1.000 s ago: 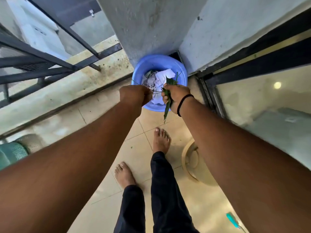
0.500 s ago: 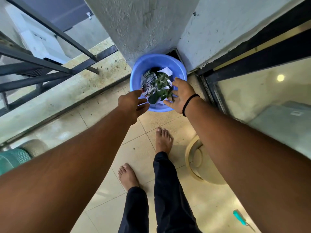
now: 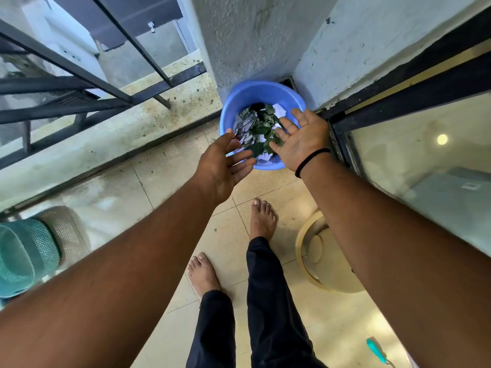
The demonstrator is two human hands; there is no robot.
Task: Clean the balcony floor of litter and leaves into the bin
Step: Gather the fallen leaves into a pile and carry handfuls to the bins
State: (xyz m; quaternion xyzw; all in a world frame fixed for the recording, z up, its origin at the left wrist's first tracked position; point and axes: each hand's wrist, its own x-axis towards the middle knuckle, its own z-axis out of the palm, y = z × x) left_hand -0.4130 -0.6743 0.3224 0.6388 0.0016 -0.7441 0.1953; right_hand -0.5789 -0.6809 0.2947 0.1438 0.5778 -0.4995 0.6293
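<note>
The bin [image 3: 261, 94] — a round, smooth blue plastic tub, mouth facing up — sits on the floor in the corner against the rough plaster wall [image 3: 249, 35]. Green leaves [image 3: 261, 130] and crumpled white paper [image 3: 279, 110] lie heaped inside. Above its near rim, the left hand [image 3: 221, 168] and right hand [image 3: 303, 139] hover with fingers spread, palms facing — holding nothing. Glossy beige tiles [image 3: 170, 179] lie below.

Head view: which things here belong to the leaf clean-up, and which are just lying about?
In the job:
blue bin
leaves and paper inside it
left hand, right hand, both empty

Lying about:
cream stool
teal-handled tool
green basket
</note>
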